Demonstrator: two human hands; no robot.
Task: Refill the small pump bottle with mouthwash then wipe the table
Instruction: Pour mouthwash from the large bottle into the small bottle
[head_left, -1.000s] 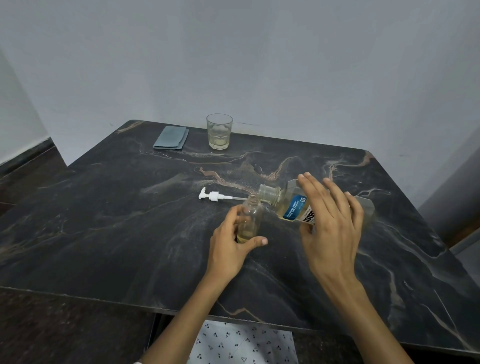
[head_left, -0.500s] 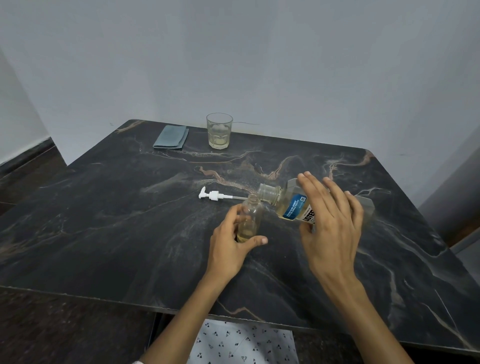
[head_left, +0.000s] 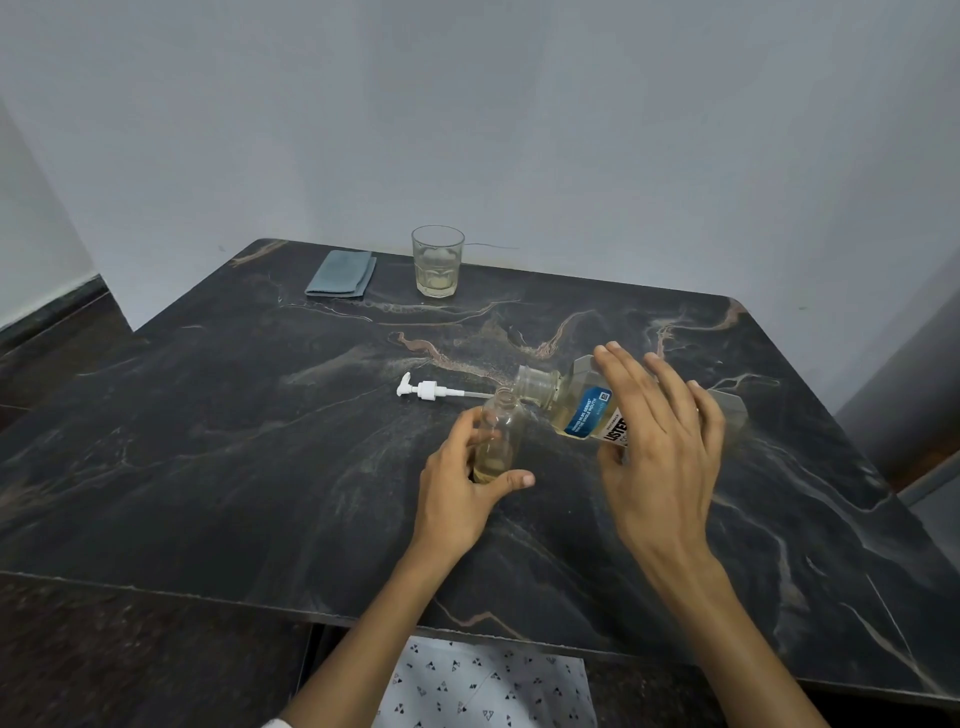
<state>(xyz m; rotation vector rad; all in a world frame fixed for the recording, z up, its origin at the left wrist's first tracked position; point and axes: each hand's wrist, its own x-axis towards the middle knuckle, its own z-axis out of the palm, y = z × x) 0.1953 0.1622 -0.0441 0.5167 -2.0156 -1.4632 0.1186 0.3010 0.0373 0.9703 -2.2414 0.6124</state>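
My left hand grips the small clear bottle, which stands upright and uncapped on the dark marble table, with a little yellowish liquid at its bottom. My right hand holds the large mouthwash bottle tipped almost flat, its open neck just above and right of the small bottle's mouth. The white pump head lies on the table behind the small bottle, its tube pointing right. A folded grey-blue cloth rests at the far left of the table.
A glass tumbler with some pale liquid stands at the back beside the cloth. Grey walls close in behind and to the left. The table's near edge runs just in front of my forearms.
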